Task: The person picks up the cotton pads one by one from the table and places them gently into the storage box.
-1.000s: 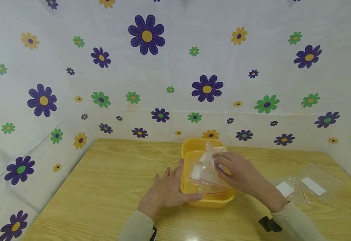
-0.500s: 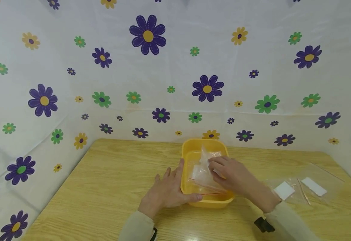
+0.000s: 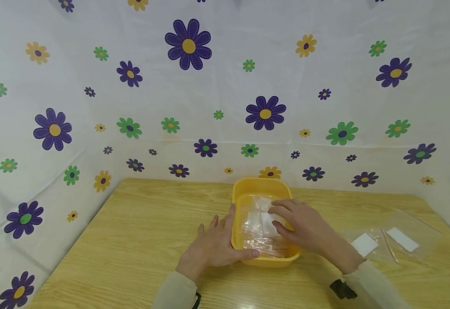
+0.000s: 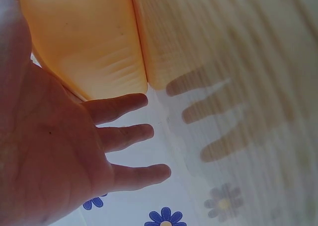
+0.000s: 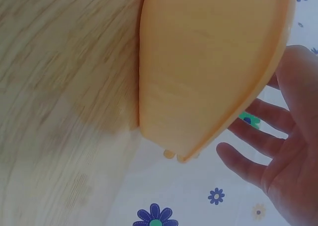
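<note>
A yellow plastic basin [image 3: 261, 183] stands on the table with several clear zip bags [image 3: 265, 246] in it. One bag has a white rectangular piece [image 3: 270, 225] inside. My left hand [image 3: 213, 246] rests against the basin's left wall, fingers spread and straight, with the thumb over the near rim. In the left wrist view, that hand [image 4: 54, 141] lies beside the basin's outer wall. My right hand [image 3: 306, 225] reaches over the right rim, its fingers and thumb apart above the bags. The right wrist view shows its fingers [image 5: 243, 169] loosely bent; the basin wall hides some of them.
To the right on the wooden table [image 3: 140, 240] lie two clear zip bags, each with a white rectangular piece [image 3: 402, 239] inside. A white sheet with printed flowers [image 3: 217, 86] hangs behind the table and along its sides.
The bag that was pinched in my right hand has been let go and now lies flat in the basin. The right fingers have spread apart. My left hand has kept its place.
</note>
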A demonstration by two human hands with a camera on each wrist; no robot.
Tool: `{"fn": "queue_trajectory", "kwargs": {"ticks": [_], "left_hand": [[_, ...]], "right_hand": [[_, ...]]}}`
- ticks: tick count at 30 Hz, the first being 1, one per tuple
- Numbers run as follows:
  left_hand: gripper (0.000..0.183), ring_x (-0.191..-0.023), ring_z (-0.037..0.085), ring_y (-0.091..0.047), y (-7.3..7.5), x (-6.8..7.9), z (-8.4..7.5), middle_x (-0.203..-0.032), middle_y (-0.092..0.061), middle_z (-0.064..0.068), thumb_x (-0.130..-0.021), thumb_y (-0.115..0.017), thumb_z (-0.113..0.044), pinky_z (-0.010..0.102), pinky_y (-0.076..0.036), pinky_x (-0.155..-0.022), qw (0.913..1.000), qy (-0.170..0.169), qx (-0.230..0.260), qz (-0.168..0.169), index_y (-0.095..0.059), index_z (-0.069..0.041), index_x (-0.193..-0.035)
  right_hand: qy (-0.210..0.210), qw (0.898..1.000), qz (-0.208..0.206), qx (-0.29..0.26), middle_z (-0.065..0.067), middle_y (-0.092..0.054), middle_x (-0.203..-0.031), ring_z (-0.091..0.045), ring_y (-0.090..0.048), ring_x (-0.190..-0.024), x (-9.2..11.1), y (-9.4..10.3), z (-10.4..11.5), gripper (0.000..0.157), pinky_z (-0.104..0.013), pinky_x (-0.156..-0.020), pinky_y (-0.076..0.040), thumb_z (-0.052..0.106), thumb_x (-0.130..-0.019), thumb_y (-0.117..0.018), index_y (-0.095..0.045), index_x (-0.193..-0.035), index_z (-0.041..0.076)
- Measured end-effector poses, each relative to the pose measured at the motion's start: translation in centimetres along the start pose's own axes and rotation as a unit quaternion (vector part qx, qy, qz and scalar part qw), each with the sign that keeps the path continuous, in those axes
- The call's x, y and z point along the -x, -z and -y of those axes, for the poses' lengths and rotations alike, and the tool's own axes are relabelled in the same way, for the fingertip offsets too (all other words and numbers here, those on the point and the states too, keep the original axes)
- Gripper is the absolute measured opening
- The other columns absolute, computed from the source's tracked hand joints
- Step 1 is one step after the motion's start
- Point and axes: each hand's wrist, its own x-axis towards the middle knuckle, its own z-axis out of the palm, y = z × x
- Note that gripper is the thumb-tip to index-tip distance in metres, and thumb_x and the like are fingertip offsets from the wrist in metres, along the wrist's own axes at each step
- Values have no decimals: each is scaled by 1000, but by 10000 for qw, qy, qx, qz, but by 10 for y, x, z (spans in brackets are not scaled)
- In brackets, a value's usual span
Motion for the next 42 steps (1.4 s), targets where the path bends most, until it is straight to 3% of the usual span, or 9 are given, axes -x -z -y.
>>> {"fn": "queue_trajectory", "kwargs": {"ticks": [9,25,35,42], "left_hand": [[128,-156,44,-25,1,1,-2,-168,-31,12,-76,-55,-90,74,-21,-119,10000,29,-7,27,4,-22,-166],[128,-156,44,-25,1,2,-2,-169,-29,11,-76,-57,-89,74,-19,-120,10000,-14,63,-25,4,-23,-166],[128,-156,44,-24,-1,2,0,-169,-29,12,-76,-57,-90,74,-17,-121,10000,-21,86,-5,4,-23,-166],[129,-156,44,-25,0,3,0,-169,-29,12,-75,-57,-90,74,-19,-120,10000,-30,73,-43,4,-23,-166]], "right_hand": [[-371,9993,-87,22,-14,-68,-136,-37,-66,-122,10,11,-3,41,-59,-96,-55,27,-92,-76,-69,-130,14],[-703,9957,-482,375,-16,-55,-151,-45,-53,-134,38,26,-19,65,-71,-98,-46,35,-87,-79,-56,-146,20],[-1241,9889,-254,783,-18,-46,-158,-51,-44,-139,59,33,-31,79,-80,-102,-35,55,-85,-76,-48,-153,26],[-1847,9766,309,1058,-20,-33,-165,-60,-37,-140,70,35,-37,90,-87,-101,-27,68,-88,-65,-31,-162,30]]}}
